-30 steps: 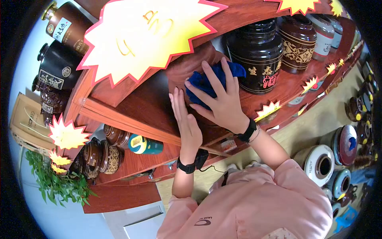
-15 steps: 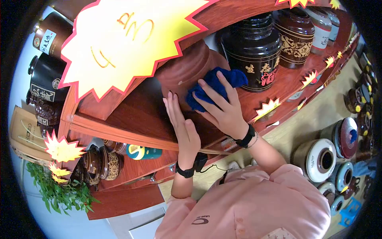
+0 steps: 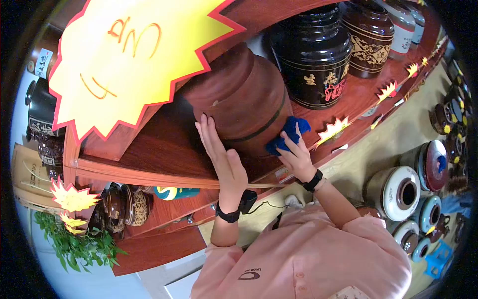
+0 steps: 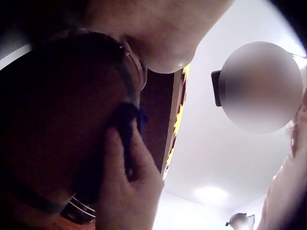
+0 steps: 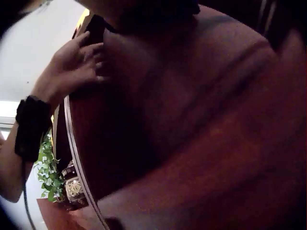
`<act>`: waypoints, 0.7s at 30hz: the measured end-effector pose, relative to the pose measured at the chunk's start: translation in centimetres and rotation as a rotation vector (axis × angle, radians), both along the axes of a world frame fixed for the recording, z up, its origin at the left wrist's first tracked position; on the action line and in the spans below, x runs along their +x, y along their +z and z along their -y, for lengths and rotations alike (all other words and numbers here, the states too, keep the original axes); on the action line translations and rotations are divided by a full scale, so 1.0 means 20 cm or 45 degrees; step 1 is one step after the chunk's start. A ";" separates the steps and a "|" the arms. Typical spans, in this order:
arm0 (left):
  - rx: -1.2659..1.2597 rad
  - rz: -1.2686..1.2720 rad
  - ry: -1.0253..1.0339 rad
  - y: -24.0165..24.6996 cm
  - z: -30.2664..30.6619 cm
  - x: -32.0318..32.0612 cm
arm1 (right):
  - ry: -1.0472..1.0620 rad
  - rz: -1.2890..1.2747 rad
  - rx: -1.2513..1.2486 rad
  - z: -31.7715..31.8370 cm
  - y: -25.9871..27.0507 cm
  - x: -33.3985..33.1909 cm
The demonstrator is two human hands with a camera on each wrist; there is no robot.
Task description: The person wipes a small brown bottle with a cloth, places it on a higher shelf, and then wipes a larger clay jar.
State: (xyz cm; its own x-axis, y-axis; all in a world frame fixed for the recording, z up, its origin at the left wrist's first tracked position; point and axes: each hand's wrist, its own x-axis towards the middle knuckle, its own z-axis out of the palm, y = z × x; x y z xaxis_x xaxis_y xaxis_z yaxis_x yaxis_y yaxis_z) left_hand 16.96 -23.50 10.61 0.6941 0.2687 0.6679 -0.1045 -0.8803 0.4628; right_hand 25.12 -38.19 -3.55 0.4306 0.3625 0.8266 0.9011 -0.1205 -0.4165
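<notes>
A large reddish-brown clay jar (image 3: pixel 244 94) with a dark band round its body stands on the wooden shelf. My left hand (image 3: pixel 222 159) rests against the jar's near left side, its fingers straight; the right wrist view also shows this left hand (image 5: pixel 72 69) at the jar's edge. My right hand (image 3: pixel 298 162) holds a bunched blue cloth (image 3: pixel 295 128) against the jar's lower right side, near the base. In the left wrist view, the right hand's thumb and fingers (image 4: pixel 112 153) pinch the dark-looking cloth (image 4: pixel 125 117).
A black jar (image 3: pixel 316 65) with gold and red characters stands close beyond the clay jar, then a brown patterned jar (image 3: pixel 368 45). A big yellow starburst price card (image 3: pixel 124 65) hangs in front at the left. More jars (image 3: pixel 398 194) stand on the floor at the right.
My right hand has moved with the cloth from the jar's upper body down to its lower right side, uncovering the dark band. The left hand stays against the jar.
</notes>
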 end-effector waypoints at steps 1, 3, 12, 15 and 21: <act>0.003 0.002 0.001 0.00 0.00 0.00 | 0.002 -0.060 -0.022 0.02 -0.06 -0.02; 0.012 0.003 0.003 0.01 0.01 0.00 | 0.008 -0.182 -0.062 0.05 -0.15 -0.06; -0.075 0.022 -0.054 0.00 -0.01 -0.01 | -0.052 -0.368 0.020 0.10 -0.05 -0.12; -0.083 0.006 -0.048 0.01 -0.01 -0.01 | -0.079 -0.279 0.141 0.09 0.18 -0.13; -0.145 0.044 -0.114 0.01 -0.01 -0.02 | -0.166 0.299 0.165 -0.07 0.66 -0.04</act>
State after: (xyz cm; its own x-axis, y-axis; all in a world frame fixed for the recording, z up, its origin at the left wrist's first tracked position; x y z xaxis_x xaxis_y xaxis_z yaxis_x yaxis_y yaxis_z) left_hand 16.61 -23.21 10.77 0.6959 0.2824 0.6602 -0.1974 -0.8087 0.5541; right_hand 24.39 -36.77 9.61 0.2581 0.2017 0.9448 0.9550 -0.2010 -0.2180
